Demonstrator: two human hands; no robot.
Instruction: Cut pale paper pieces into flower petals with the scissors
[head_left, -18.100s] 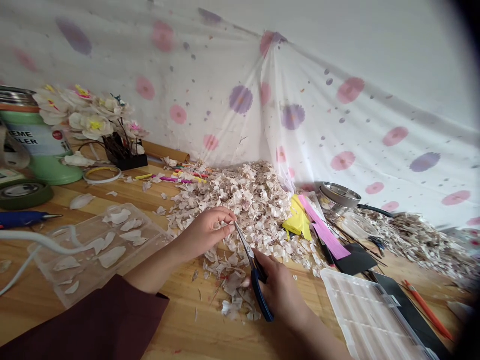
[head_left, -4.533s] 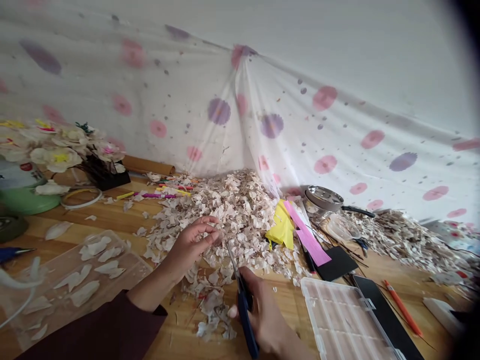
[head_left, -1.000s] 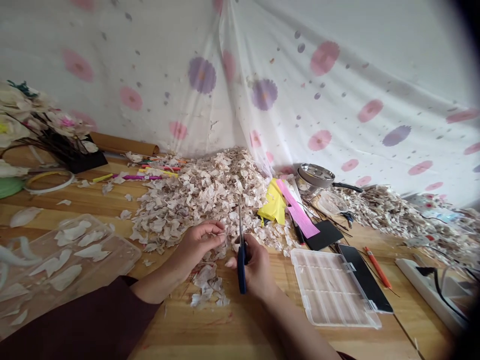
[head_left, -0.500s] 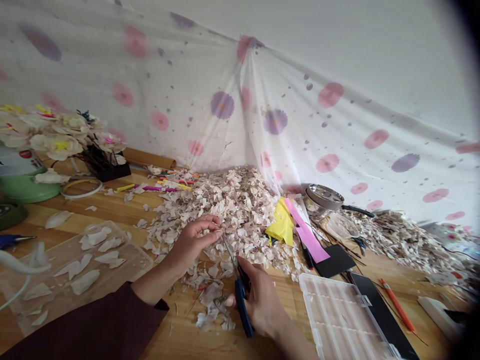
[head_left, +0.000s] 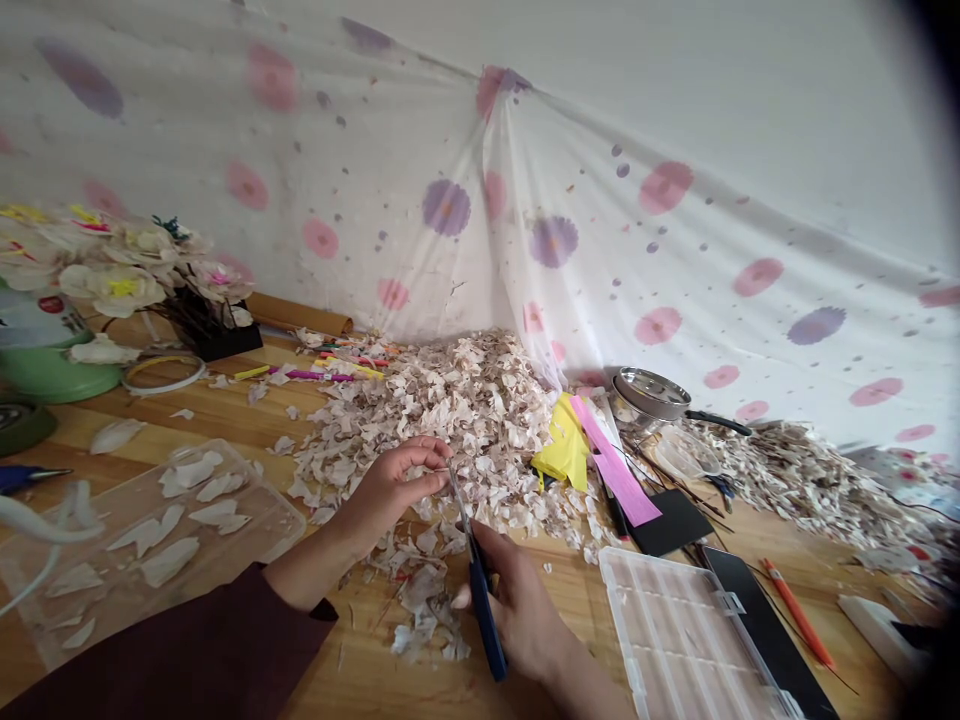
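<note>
My right hand is wrapped round the handles of dark blue scissors. Their blades point up and away, with the tips at the fingertips of my left hand. The left fingers are pinched together; what they hold, if anything, is too small to make out. Behind both hands rises a heap of pale, dry petal-like flakes. A small pile of thin whitish scraps lies on the wooden table just left of the scissors.
On the left, a clear plastic lid carries several larger pale petals. Handmade flowers stand behind it. To the right are a clear compartment box, yellow paper, pink paper, a metal pan and an orange pen.
The scissor blades have closed together near my left fingertips. A few small flakes show on the table right of the scissors. Both hands have hardly shifted.
</note>
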